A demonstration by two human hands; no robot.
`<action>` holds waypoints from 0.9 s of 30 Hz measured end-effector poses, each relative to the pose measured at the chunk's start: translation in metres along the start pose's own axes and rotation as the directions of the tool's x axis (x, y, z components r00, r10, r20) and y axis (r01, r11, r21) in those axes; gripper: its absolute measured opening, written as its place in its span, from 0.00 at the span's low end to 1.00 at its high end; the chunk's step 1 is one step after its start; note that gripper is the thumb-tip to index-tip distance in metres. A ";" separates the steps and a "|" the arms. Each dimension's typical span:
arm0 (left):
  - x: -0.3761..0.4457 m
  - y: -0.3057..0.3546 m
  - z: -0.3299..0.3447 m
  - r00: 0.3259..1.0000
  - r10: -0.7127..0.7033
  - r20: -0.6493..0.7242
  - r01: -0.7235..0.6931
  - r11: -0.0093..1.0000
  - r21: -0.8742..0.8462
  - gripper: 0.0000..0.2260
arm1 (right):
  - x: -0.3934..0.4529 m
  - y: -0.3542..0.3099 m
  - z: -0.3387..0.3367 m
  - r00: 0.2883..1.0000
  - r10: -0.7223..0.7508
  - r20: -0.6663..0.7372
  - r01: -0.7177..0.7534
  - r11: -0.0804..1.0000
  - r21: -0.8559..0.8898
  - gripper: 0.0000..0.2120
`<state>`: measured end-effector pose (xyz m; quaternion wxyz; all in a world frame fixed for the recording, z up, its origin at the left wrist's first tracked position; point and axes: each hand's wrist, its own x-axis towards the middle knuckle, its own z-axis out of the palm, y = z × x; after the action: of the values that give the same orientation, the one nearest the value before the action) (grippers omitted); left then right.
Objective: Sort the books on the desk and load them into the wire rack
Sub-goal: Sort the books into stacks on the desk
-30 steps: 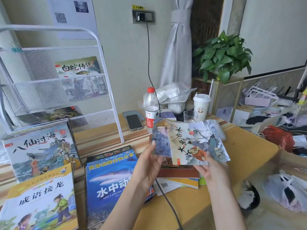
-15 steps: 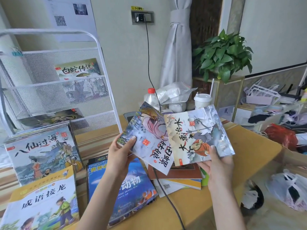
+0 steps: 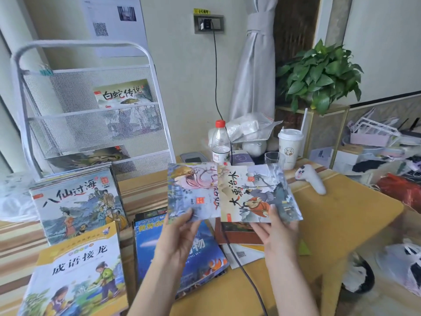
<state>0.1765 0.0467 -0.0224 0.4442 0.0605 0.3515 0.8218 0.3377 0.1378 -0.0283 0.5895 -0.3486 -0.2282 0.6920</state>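
Both forearms bare, no sleeves; left hand (image 3: 176,233) & right hand (image 3: 276,231) ungloved, nails short.

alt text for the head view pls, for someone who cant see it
Two hands hold two thin picture books side by side above a desk, left hand on one book, right hand on the other. Book piles lie left, before a wire rack holding a few books.

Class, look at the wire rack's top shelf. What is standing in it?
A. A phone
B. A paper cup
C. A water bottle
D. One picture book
D: one picture book stands in the top shelf of the wire rack, while the water bottle and paper cup stand on the desk.
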 end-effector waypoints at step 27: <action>-0.017 -0.021 -0.029 0.975 -0.211 -0.073 0.220 0.862 0.457 0.13 | 0.001 0.027 0.011 0.987 -0.050 0.152 0.139 0.740 -0.658 0.28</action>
<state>0.1889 0.0259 -0.0534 0.5024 0.1167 0.5461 0.6601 0.3118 0.1348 -0.0409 0.4451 -0.4804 -0.5138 0.5542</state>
